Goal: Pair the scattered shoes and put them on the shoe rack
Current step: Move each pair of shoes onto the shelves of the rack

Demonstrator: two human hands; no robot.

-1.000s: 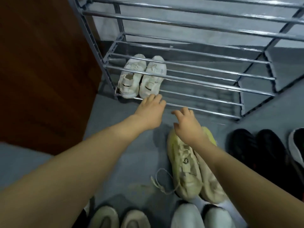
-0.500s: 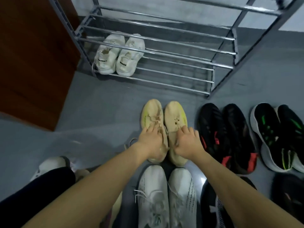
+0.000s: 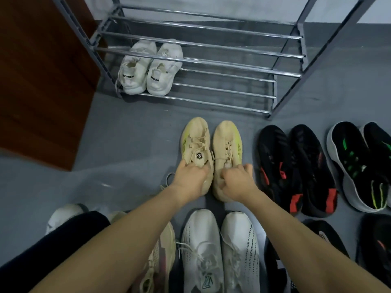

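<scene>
Two bare hands are engaged with a cream pair of sneakers standing side by side on the grey floor (image 3: 127, 144), toes toward the shoe rack (image 3: 211, 47). The left hand (image 3: 190, 178) grips the left cream shoe (image 3: 195, 140) at its collar, fingers curled over the opening just behind the tongue, which bears a dark hexagonal badge. The right hand (image 3: 236, 179) grips the right cream shoe (image 3: 227, 142) at the same place, fingers curled into the collar and thumb extended toward the outer side. Both shoes rest flat on the floor, inner edges touching or nearly so; which cannot be determined. A loose lace loops onto the floor beside the left wrist. The rack is a chrome tube frame against the wall, beside a brown wooden panel (image 3: 42, 81). On its lowest tier, at the left end, stands a white pair of sneakers (image 3: 151, 68), heels outward, the two shoes touching. On the floor right of the cream pair lies a black pair with red accents (image 3: 296, 166), and further right a black pair with green accents (image 3: 357, 161). Nearer the camera, between the forearms, stands a white knit pair (image 3: 220, 250); a beige shoe (image 3: 160, 261) lies partly under the left forearm. Dark shoes at the lower right edge are too cropped to describe.
</scene>
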